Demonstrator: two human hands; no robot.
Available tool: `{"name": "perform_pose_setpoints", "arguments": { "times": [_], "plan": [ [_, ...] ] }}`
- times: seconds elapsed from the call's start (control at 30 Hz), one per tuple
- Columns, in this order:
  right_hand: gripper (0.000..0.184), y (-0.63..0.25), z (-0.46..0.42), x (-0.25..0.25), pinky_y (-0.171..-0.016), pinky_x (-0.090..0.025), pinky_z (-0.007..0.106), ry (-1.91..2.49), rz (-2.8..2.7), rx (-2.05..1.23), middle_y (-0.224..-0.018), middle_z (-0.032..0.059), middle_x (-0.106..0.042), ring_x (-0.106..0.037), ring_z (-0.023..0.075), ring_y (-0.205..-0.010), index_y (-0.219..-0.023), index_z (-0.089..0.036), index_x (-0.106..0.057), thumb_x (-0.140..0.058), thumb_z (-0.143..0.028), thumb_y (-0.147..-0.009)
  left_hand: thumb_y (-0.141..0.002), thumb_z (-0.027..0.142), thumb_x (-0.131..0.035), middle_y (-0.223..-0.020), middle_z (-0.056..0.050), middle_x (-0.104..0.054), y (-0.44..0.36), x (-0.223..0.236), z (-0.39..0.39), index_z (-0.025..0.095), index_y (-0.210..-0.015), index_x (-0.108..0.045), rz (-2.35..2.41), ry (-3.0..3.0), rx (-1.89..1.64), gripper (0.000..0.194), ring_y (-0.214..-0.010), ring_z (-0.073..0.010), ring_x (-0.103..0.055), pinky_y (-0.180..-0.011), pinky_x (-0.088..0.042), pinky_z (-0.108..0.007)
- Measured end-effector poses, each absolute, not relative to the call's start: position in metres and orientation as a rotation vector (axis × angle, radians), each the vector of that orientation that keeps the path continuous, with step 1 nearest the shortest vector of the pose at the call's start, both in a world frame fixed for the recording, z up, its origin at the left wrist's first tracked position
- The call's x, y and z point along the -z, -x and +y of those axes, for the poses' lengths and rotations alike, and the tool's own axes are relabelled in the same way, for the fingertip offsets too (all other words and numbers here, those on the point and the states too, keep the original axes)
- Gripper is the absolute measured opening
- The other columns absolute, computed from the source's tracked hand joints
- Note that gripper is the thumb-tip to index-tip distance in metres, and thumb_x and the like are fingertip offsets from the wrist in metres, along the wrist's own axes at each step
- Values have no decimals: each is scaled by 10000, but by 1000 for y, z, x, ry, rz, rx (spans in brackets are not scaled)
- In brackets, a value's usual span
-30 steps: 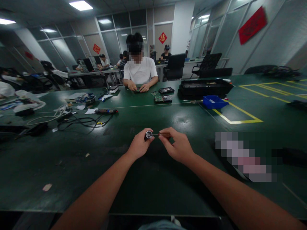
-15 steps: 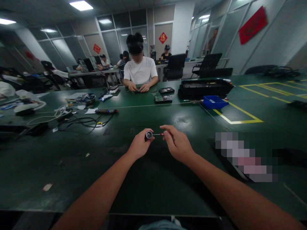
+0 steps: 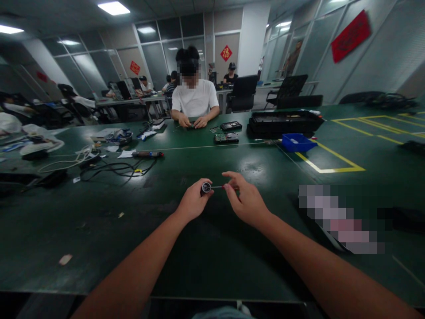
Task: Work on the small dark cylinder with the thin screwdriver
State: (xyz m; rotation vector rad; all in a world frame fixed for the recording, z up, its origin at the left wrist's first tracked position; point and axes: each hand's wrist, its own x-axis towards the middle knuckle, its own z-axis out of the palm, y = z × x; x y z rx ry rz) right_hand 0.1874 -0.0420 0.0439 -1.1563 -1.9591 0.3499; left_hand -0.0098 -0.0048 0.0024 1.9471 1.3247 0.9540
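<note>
In the head view, my left hand grips a small dark cylindrical part with a pale ring at its round end, which faces me. My right hand holds a screwdriver by its reddish handle, thumb below and index finger stretched out above. The thin metal shaft lies level and points left, its tip meeting the right side of the cylindrical part. Whether the tip sits inside the part cannot be made out. Both hands are above the green table.
A blue bin and a black casing stand at the back right. Hard drives lie near a co-worker across the table. Black cables and a dark cylindrical tool lie left. A blurred-out object is at right.
My right hand has shifted its fingers slightly on the screwdriver handle, and more of the handle shows now. My left hand and the cylindrical part stay in place.
</note>
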Motion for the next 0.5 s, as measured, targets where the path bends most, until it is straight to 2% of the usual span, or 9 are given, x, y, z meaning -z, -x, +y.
{"name": "perform_pose_setpoints", "arguments": {
  "times": [0.07,0.13,0.23,0.33,0.4,0.5],
  "plan": [
    [314,-188,-42,-43,-660,-467,314,1144,-1960,-357,-855,43,-691,-640,184,-721,-1270,-187,-556,-483,-278,-978,-888,259,-616,-915,-22,-673,10,-3,-5,230,-1158,-606,1327,-1949,-951,272,-707,-150,-628,-727,-503,-291],
    [267,-187,-42,-43,-596,-434,309,1193,-1946,-362,-783,28,-681,-615,175,-635,-1177,-203,-607,-466,-340,-997,-890,258,-614,-940,-28,-675,9,-4,-6,229,-1154,-608,1316,-1960,-946,266,-712,-151,-629,-731,-506,-296],
    [291,-186,-41,-43,-554,-405,313,1250,-1902,-361,-742,19,-671,-583,168,-556,-1210,-210,-588,-448,-362,-1005,-878,245,-628,-966,-32,-679,8,-5,-6,232,-1151,-613,1319,-1967,-928,274,-721,-153,-633,-738,-511,-300],
    [349,-186,-42,-44,-648,-464,331,1183,-1886,-367,-834,38,-682,-645,197,-697,-1312,-208,-497,-489,-295,-974,-878,245,-630,-966,-31,-679,8,-5,-7,235,-1154,-611,1326,-1961,-934,277,-731,-156,-638,-741,-513,-299],
    [302,-186,-43,-44,-689,-474,338,1139,-1909,-374,-864,45,-677,-654,208,-767,-1261,-210,-523,-486,-287,-971,-886,245,-620,-963,-30,-679,8,-5,-7,235,-1161,-608,1325,-1966,-939,276,-738,-157,-639,-748,-513,-299],
    [246,-186,-44,-44,-655,-453,335,1160,-1918,-388,-786,26,-646,-622,192,-685,-1179,-206,-568,-434,-306,-998,-885,238,-620,-960,-31,-679,9,-5,-7,232,-1158,-615,1322,-2002,-926,272,-762,-162,-641,-773,-508,-303]
  ]
}}
